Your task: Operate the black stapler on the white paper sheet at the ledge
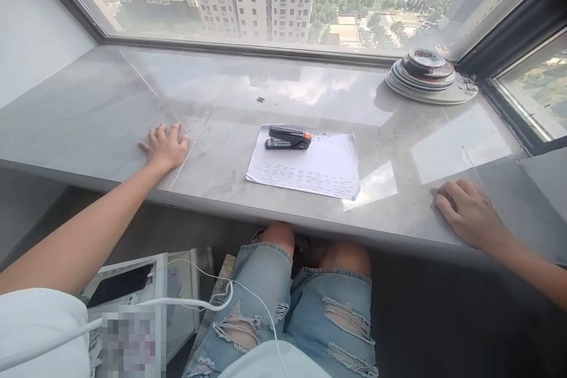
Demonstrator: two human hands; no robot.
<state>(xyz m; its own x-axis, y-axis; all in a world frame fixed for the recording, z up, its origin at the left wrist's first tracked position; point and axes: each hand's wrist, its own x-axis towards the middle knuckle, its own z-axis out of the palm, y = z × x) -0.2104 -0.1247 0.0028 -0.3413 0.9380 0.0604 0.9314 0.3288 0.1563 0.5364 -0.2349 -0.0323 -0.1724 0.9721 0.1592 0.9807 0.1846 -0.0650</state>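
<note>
My left hand (167, 146) lies flat on the grey stone sill (221, 171), fingers spread, with nothing in it. Over on the right, my right hand (472, 212) rests at the sill's front edge. Its fingers are loosely curled down and no object shows in them. Between the hands is a stack of printed paper sheets (305, 168), slightly askew. A black stapler (287, 137) with an orange part at its right end lies across the upper left of the paper. Neither hand touches the stapler or the paper.
Two small dark pieces (260, 99), perhaps staple strips, lie behind the paper. Stacked plates and dishes (425, 77) stand in the back right corner by the window. Below the sill at left, a dark phone (119, 284) lies on a white surface, near a white cable (186, 302).
</note>
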